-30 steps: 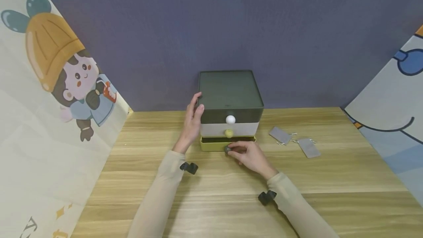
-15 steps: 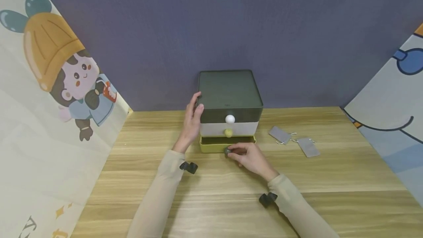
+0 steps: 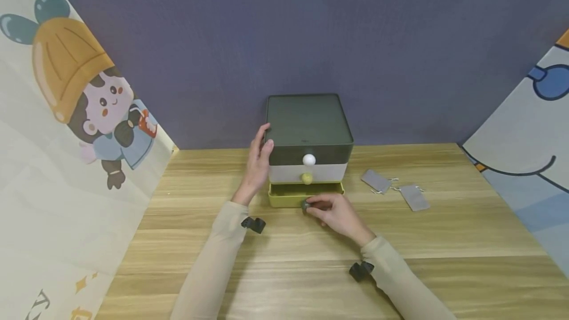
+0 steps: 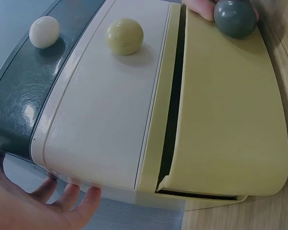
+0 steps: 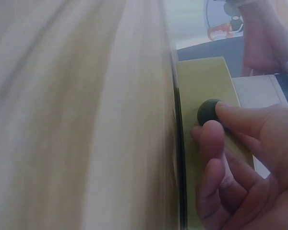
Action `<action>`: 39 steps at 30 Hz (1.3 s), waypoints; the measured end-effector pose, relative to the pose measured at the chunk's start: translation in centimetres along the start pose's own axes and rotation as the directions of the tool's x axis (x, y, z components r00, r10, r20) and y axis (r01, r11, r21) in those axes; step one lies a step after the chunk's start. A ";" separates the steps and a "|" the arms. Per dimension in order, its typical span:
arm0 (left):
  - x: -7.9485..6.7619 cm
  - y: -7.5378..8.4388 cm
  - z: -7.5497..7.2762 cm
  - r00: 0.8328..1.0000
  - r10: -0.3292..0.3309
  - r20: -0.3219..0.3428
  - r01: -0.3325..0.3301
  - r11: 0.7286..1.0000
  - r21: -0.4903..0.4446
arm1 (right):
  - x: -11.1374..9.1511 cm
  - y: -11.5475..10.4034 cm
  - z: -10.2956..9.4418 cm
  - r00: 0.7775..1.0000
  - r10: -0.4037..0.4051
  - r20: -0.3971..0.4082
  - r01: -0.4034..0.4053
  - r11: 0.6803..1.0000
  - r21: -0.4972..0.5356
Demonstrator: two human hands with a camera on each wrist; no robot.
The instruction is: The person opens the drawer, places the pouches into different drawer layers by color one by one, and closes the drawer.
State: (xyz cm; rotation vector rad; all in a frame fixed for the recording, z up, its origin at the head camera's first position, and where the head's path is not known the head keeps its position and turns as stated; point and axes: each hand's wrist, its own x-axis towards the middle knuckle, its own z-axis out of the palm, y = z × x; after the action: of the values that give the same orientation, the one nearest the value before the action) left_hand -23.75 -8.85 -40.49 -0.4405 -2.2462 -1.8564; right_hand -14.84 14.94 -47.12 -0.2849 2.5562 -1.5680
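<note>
A small three-drawer box (image 3: pixel 309 120) stands on the table against the back wall. Its dark green top drawer carries a white knob (image 4: pixel 44 32), and the white middle drawer a yellow knob (image 4: pixel 125 36). The yellow bottom drawer (image 4: pixel 230 110) is pulled partly out, with a dark gap above its front. My right hand (image 3: pixel 340 215) pinches that drawer's dark green round knob (image 5: pixel 209 112) between thumb and fingers. On the box's left side rests my left hand (image 3: pixel 257 166), its fingers extended along the wall of the box and the thumb near the front corner.
Two small grey drawstring pouches (image 3: pixel 376 181) lie on the wooden table (image 3: pixel 302 270) to the right of the box. A dark blue wall (image 3: pixel 306 28) rises behind, and panels with cartoon prints border both sides.
The yellow bottom drawer has slid a little further out toward me, with my right hand moving along on its knob. My left hand stays at the box's side.
</note>
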 end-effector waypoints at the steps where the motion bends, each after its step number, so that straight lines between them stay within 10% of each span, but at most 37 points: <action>1: 0.0 0.0 0.0 1.000 0.001 -0.001 -0.001 1.000 0.001 | -0.1 0.0 0.0 1.000 0.000 0.002 0.000 1.000 0.000; 39: 0.0 0.1 0.0 1.000 -0.016 0.001 0.016 1.000 -0.012 | -3.1 -0.4 0.7 1.000 0.027 0.014 -0.027 0.999 -0.040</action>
State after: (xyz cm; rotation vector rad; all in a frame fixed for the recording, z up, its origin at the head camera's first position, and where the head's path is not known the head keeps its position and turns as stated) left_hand -23.74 -8.83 -40.39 -0.4272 -2.2468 -1.8793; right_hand -11.63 14.84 -47.09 -0.2640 2.5718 -1.5014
